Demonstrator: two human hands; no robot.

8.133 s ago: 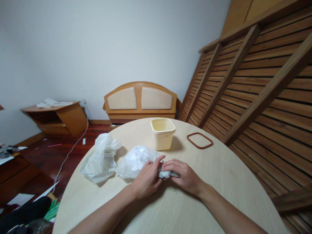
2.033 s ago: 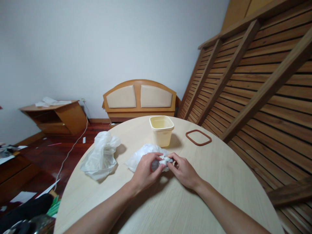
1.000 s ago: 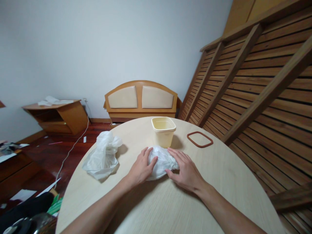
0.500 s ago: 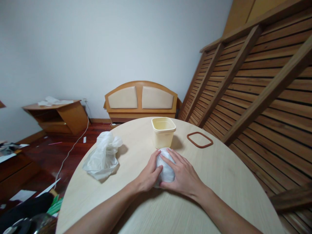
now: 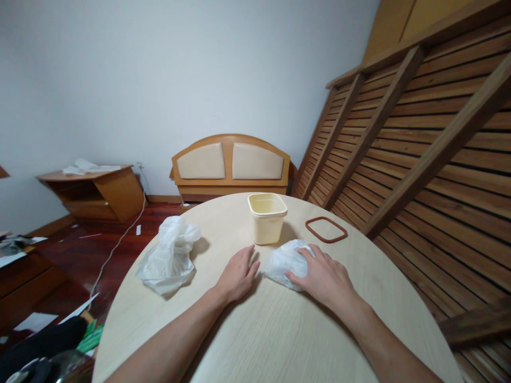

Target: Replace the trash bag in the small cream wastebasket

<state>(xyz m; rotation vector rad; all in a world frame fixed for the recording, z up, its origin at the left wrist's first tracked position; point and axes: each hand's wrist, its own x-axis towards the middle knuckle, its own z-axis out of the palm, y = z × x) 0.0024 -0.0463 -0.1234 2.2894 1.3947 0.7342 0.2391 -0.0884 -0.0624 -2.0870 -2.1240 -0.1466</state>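
Observation:
A white plastic-wrapped bundle (image 5: 285, 263) lies on the round table (image 5: 239, 340) in front of me; what is inside cannot be made out. My right hand (image 5: 325, 274) grips its right side, thumb in front and fingers over the top. Just left of the bundle, my left hand (image 5: 238, 274) rests near the tabletop, apart from it, fingers extended and holding nothing. Right behind the bundle stands an upright, open pale yellow container (image 5: 267, 226). A brown rounded-square ring (image 5: 312, 232) lies flat to the right of the container.
On the table's left side sits a crumpled white plastic bag (image 5: 170, 255). A slatted wooden frame (image 5: 399, 170) leans close along the right. Beyond the table are a wooden headboard (image 5: 229, 159) and a low cabinet (image 5: 115, 194). A white cable (image 5: 120, 242) crosses the floor.
My left hand has let go of the bundle and moved slightly left. My right hand has shifted the bundle to the right, and it now looks flatter and wider.

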